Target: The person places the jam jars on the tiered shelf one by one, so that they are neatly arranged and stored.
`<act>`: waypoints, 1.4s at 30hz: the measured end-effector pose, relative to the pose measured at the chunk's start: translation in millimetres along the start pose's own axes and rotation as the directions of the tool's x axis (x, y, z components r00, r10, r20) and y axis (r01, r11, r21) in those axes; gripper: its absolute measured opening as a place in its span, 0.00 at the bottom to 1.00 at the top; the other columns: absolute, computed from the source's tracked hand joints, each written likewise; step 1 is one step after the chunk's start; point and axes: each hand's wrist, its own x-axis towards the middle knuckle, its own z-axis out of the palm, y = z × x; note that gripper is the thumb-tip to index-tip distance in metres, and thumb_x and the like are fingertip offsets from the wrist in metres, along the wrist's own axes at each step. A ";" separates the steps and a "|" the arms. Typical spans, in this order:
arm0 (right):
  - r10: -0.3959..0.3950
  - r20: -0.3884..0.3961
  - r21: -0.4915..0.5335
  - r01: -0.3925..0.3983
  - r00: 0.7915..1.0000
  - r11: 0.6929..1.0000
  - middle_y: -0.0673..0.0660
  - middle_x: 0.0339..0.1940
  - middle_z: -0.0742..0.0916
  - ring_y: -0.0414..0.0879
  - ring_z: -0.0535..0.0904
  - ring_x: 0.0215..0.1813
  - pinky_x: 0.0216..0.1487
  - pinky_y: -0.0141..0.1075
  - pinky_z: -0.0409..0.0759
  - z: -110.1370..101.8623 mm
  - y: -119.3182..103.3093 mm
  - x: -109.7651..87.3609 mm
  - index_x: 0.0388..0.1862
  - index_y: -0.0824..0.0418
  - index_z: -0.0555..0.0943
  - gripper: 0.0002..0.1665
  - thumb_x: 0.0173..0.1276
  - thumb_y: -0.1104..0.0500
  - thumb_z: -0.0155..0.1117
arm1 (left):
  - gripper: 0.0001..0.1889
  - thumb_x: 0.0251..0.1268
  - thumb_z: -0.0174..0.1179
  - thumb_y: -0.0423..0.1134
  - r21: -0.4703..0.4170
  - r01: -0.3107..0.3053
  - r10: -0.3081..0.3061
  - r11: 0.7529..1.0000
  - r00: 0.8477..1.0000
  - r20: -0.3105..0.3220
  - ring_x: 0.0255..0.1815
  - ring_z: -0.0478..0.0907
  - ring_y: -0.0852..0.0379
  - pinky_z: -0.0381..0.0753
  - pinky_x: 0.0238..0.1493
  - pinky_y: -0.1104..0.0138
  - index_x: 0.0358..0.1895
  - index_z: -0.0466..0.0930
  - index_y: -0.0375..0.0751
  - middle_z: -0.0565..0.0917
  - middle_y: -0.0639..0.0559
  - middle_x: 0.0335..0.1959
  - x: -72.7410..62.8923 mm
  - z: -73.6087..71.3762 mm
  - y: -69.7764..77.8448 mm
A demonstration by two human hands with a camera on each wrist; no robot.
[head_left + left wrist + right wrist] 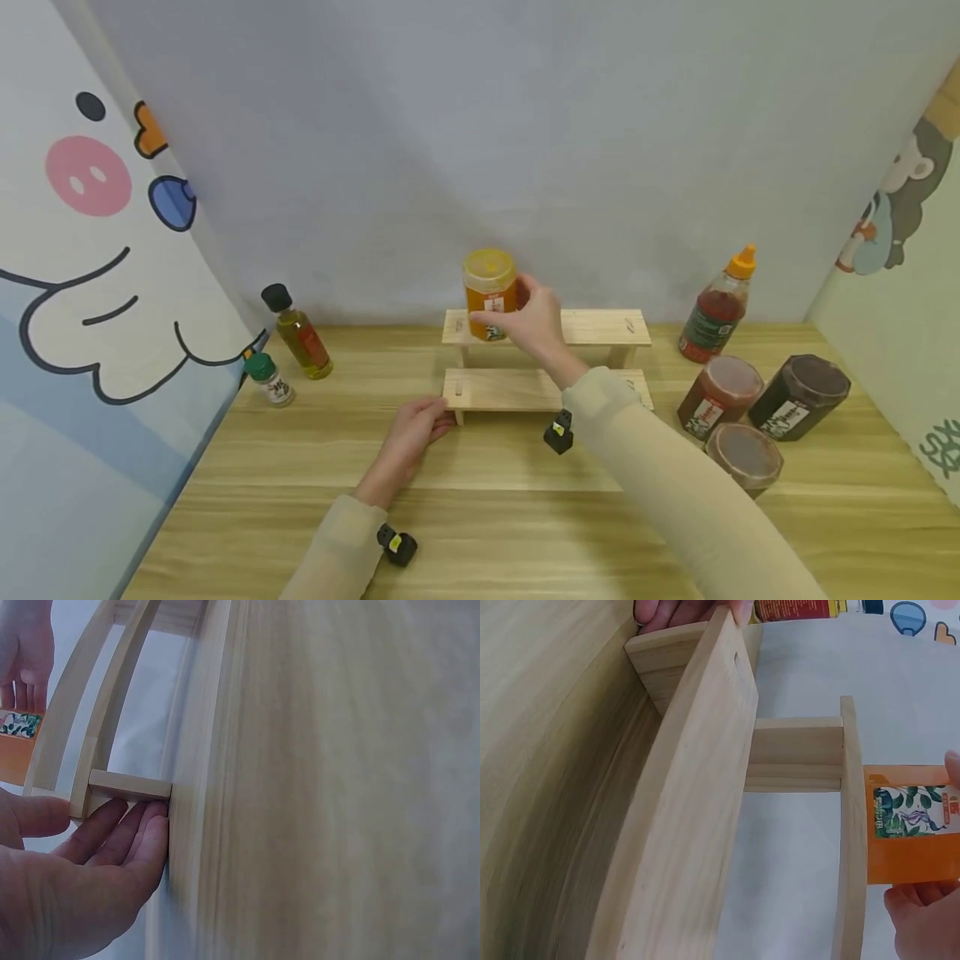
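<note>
A green-capped shaker (268, 379) stands near a black-capped bottle (304, 340) at left; the left hand (415, 429) pinches the lower left end of the two-tier wooden rack (510, 389), thumb against board, fingers at the support. The orange jar (487, 292) stands upright on the upper tier's left part, gripped between the right hand's (536, 321) thumb and fingers. Rightmost are a squeeze bottle (716, 321) and three darker jars (801, 400).

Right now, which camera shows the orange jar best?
The head view: it shows the orange jar from top to bottom. The right wrist view crops its top; the left wrist view catches only its lower part.
</note>
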 end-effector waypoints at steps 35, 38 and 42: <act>-0.027 0.069 0.052 0.023 0.997 0.998 0.64 0.61 0.77 0.54 0.72 0.63 0.61 0.39 0.71 -76.6 -5.9 -100.4 0.64 0.69 0.70 0.31 0.65 0.62 0.67 | 0.19 0.75 0.46 0.35 -0.012 0.006 -0.006 1.000 1.000 0.011 0.54 0.75 0.41 0.74 0.57 0.56 0.57 0.71 0.19 0.77 0.30 0.52 -0.9 -5.3 -2.8; -0.082 0.058 0.053 0.079 0.995 0.995 0.62 0.60 0.78 0.52 0.73 0.62 0.60 0.35 0.72 -86.5 -5.6 -110.8 0.63 0.68 0.72 0.29 0.64 0.63 0.68 | 0.19 0.75 0.47 0.35 -0.011 0.009 -0.008 1.000 1.000 0.015 0.54 0.75 0.41 0.74 0.58 0.56 0.58 0.70 0.19 0.76 0.30 0.52 -1.0 -4.4 -2.0; -0.148 0.048 0.048 0.146 0.988 0.988 0.61 0.58 0.79 0.51 0.74 0.61 0.60 0.35 0.71 -99.4 -4.1 -122.1 0.62 0.67 0.74 0.28 0.63 0.63 0.68 | 0.20 0.75 0.47 0.35 -0.013 0.008 -0.008 1.000 1.000 0.016 0.54 0.75 0.41 0.74 0.58 0.56 0.58 0.70 0.19 0.77 0.30 0.52 -0.3 -2.1 -1.2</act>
